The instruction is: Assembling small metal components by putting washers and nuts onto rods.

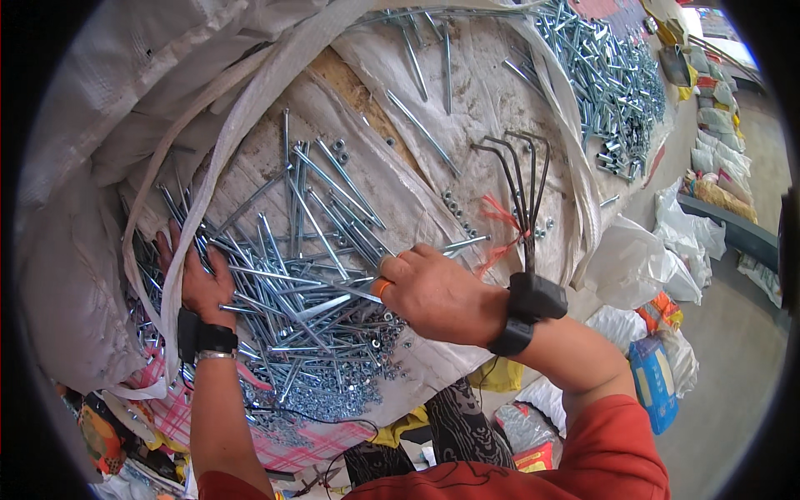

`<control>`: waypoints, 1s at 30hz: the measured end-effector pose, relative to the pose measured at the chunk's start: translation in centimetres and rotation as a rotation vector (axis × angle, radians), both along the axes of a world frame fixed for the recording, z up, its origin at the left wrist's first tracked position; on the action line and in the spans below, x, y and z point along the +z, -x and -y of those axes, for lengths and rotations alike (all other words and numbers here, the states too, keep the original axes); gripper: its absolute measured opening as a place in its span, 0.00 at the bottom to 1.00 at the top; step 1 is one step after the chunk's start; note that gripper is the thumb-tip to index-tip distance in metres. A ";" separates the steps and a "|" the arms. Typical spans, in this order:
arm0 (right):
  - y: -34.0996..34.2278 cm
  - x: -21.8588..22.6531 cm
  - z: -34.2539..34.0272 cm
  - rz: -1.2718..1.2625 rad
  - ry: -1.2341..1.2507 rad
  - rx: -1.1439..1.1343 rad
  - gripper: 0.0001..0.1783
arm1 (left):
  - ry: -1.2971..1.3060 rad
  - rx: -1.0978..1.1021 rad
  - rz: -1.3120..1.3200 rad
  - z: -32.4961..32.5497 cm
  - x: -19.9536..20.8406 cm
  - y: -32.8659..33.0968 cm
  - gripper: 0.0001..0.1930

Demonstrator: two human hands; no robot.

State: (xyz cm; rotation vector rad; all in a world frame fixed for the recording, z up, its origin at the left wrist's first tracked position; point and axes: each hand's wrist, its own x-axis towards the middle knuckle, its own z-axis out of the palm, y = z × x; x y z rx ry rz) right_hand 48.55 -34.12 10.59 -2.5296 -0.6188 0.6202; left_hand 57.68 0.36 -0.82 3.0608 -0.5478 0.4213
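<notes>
Long silvery bolts [275, 250] lie in a loose heap on a white woven sack sheet [367, 142]. My left hand [204, 279] rests on the heap's left side, fingers apart, partly hidden by a white strap [208, 187]. Over the heap's right edge, my right hand [437, 292] is closed around the end of a long metal rod that looks like a bolt. Its fingers hide the gripped end. A dark pronged hand rake [533, 200], tied with red cord [498, 218], lies just beyond my right wrist. Small nuts and short pieces [325, 392] cover the near side.
Another pile of bolts [608, 75] lies at the far right. White bulk-bag cloth [75, 250] rises on the left. Plastic bags [637, 258] and a blue packet [652, 383] lie on the right, beside the grey floor [725, 358]. A dark cable [333, 419] crosses the near edge.
</notes>
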 end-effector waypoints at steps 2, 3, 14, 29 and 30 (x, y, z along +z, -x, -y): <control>-1.4 -0.5 0.8 0.154 -0.288 -0.101 0.11 | -0.016 -0.008 0.002 -0.1 0.4 0.1 0.28; -3.3 -1.5 1.4 0.257 -0.224 -0.229 0.10 | -0.041 -0.017 -0.001 -0.4 0.8 0.2 0.28; -22.5 -5.6 8.4 0.688 0.195 -0.700 0.21 | 0.022 0.068 -0.080 1.9 2.5 0.2 0.26; -21.7 -7.6 9.0 0.784 0.397 -0.686 0.28 | -0.002 0.058 -0.118 1.9 3.0 0.4 0.27; -22.5 -7.8 9.4 0.776 0.418 -0.695 0.23 | -0.002 0.056 -0.120 2.0 3.0 0.3 0.27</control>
